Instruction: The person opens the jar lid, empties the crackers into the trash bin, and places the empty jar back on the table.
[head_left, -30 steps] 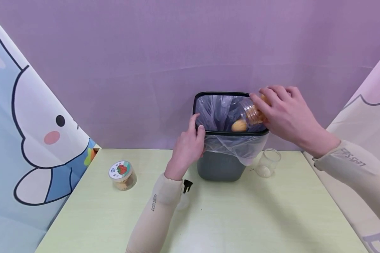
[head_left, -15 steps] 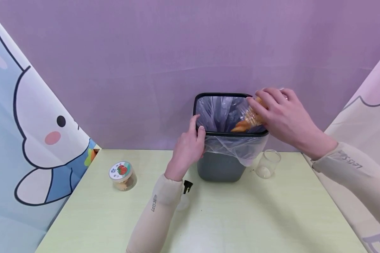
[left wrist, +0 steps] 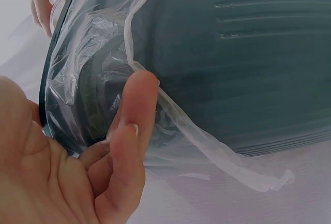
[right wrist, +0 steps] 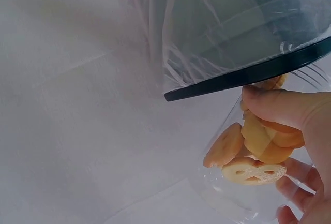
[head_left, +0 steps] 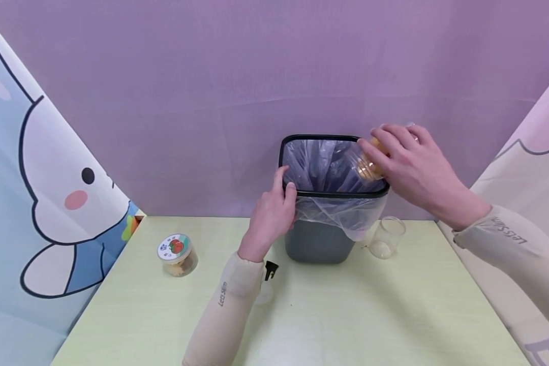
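Note:
A grey trash bin (head_left: 320,244) with a black rim stands at the table's back, lined with a clear plastic bag (head_left: 320,160) folded over its edge. My left hand (head_left: 271,211) grips the bin's near left rim. In the left wrist view its fingers (left wrist: 138,102) lie against the bag on the outside. Over the right part of the opening, my right hand (head_left: 414,165) holds a clear plastic jar (head_left: 363,165) tilted mouth-down toward the bin. Orange-brown cookies (right wrist: 253,172) show inside the jar, several of them near its base in the right wrist view.
An uncapped clear jar (head_left: 388,238) stands right of the bin. A lidded jar (head_left: 177,254) with a strawberry label sits on the table's left. A small bottle with a black top (head_left: 271,270) is partly hidden by the left sleeve. A purple cloth (head_left: 210,101) hangs behind.
Cookies at the jar's mouth have dropped out of sight into the bin. The right hand shifts slightly with the tilted jar; the left hand stays on the rim.

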A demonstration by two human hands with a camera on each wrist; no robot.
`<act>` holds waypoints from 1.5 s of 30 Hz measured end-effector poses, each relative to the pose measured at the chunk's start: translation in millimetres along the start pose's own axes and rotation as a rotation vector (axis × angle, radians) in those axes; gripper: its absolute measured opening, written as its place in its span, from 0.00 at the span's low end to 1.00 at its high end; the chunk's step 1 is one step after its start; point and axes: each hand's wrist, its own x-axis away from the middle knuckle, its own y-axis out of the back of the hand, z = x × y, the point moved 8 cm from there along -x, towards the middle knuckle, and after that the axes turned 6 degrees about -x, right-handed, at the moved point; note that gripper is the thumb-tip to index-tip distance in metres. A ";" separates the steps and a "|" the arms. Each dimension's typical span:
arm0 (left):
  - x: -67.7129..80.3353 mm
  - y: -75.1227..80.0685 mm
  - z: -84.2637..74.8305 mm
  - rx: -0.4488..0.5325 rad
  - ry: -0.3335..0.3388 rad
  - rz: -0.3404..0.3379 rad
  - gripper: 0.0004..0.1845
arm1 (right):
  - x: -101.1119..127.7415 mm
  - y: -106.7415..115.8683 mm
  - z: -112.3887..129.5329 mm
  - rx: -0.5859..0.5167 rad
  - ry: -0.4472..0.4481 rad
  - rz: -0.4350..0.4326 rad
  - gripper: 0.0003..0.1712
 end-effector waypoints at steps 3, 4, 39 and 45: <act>-0.4 0.1 0.5 0.000 -0.004 -0.004 0.27 | 1.3 -1.4 -0.9 -0.001 -0.001 0.015 0.30; -0.5 0.1 0.7 0.000 -0.004 -0.005 0.27 | 1.7 -1.7 -1.1 -0.003 -0.001 0.020 0.30; -3.1 -1.7 1.8 -0.008 -0.008 -0.002 0.27 | 2.5 -4.0 -1.7 0.008 0.020 0.016 0.28; -3.1 -1.8 2.3 -0.009 -0.010 -0.003 0.27 | 3.0 -3.1 3.1 0.013 0.051 0.006 0.29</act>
